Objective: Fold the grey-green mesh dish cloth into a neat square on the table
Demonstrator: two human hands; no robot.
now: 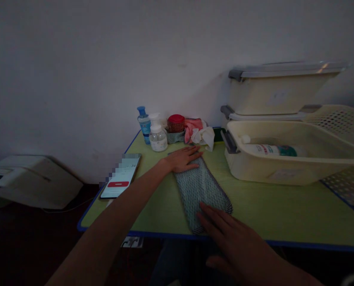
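A grey-green patterned cloth (201, 190) lies folded lengthwise on the green table (272, 210), running from near the back to the front edge. My left hand (183, 159) rests flat on the cloth's far end, fingers stretched out. At the cloth's near end my right hand (233, 238) lies flat as well, fingers spread and pointing up-left. Neither hand grips anything.
A lit phone (122, 176) lies at the table's left edge. Two pump bottles (153, 131), a red-lidded jar (176, 123) and bunched pink and white cloths (199, 133) stand at the back. Cream plastic bins (284, 155), stacked, fill the right; the lower one holds a bottle (269, 149).
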